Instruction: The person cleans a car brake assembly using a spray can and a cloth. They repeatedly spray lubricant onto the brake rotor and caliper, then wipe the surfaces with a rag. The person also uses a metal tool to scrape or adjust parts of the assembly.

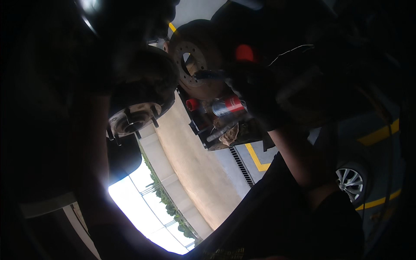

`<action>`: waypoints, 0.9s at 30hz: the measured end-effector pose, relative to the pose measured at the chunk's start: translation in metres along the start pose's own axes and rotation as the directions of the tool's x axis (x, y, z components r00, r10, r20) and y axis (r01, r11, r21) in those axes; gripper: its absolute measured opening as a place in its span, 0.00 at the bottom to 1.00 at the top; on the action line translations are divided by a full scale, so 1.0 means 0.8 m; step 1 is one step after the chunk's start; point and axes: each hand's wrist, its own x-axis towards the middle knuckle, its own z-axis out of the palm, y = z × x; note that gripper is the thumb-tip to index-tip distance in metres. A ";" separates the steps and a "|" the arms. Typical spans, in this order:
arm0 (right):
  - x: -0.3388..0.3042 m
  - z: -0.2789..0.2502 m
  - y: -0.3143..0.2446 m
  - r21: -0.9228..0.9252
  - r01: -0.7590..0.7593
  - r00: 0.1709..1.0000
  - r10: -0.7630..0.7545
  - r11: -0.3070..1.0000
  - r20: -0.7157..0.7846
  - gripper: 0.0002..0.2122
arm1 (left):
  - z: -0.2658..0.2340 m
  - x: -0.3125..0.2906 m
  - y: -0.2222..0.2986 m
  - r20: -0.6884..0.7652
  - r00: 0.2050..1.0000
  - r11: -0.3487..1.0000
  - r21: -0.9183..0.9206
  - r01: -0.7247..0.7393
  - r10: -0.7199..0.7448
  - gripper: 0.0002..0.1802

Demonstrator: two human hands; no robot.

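Observation:
My right hand (255, 93), in a dark glove, is closed around a dark, slim tool (210, 74) whose kind I cannot make out. Its tip is in front of a round brake drum (188, 45) with a ring of bolt holes and a large centre opening. On the left, my left hand (102, 71) is sunk in deep shadow beside a wheel hub (141, 112) with protruding studs. Its fingers do not show. Just below my right hand lies a red and silver can (227, 106), with a red cap (191, 104) near it.
A dark tray (201, 138) carries the can and a crumpled tan rag (229, 135). A red round object (245, 53) sits behind my right hand. Off to the right are a car wheel (350, 184) and yellow floor lines (260, 162). A floor drain grate (241, 167) runs nearby.

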 end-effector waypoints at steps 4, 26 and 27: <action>0.008 0.019 0.004 0.127 -0.071 0.997 0.071 0.989 0.010 0.14 | -0.013 -0.001 -0.025 0.106 0.994 0.995 -0.099 0.028 -0.017 0.43; 0.046 0.013 0.006 -0.495 0.578 0.766 -0.641 0.649 0.054 0.10 | 0.001 -0.002 0.035 -0.206 0.944 0.930 0.210 0.300 -0.258 0.09; 0.047 0.015 0.003 -0.455 0.593 0.753 -0.657 0.665 0.022 0.10 | 0.000 -0.001 0.040 -0.241 0.863 0.894 -0.057 0.444 -0.444 0.09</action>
